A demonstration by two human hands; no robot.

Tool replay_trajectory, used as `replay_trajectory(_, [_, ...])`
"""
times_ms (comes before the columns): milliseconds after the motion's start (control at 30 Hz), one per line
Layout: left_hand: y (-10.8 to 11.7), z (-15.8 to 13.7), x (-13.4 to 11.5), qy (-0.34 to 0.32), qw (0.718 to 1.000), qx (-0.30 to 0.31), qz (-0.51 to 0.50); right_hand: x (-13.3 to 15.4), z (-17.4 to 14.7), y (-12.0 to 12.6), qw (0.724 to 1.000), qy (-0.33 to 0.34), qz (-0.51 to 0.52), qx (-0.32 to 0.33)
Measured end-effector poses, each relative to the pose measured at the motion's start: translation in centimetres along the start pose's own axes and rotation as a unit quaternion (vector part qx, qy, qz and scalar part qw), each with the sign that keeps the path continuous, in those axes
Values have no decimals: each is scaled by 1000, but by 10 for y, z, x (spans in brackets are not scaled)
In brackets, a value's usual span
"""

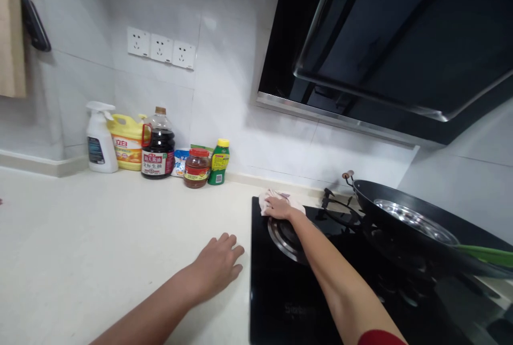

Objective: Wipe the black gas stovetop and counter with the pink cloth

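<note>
My right hand (278,208) presses a pale pink cloth (295,205) onto the back left corner of the black glass gas stove (270,291). Just in front of that hand lies a round metal burner ring (280,240), partly covered by my forearm. My left hand (218,262) is over the white countertop (160,227), left of the stove's edge. Its fingers are bent a little and apart, and it holds nothing.
A black wok (368,195) with a metal steamer plate (417,219) inside sits on the right burner. Along the wall stand a spray bottle (100,139), a yellow jug (126,144), a soy sauce bottle (158,147), a red-lidded jar (196,168) and a green bottle (219,163). A range hood (380,40) hangs above.
</note>
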State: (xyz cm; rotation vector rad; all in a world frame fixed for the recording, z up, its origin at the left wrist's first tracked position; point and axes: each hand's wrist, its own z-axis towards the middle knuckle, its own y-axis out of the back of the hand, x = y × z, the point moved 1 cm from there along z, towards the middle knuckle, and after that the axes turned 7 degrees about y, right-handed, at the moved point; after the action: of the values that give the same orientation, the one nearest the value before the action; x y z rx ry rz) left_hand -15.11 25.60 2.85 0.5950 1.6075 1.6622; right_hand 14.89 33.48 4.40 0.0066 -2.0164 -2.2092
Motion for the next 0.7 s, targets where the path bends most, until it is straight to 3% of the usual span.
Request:
replay_trajectory(367, [-5,9,22,-42,997,-45,-49,82,-56,0,988,138,68,2])
replay_trajectory(700, [-1,11,32,-31,991,-58,-119,111,-183,1,963,201,175,-44])
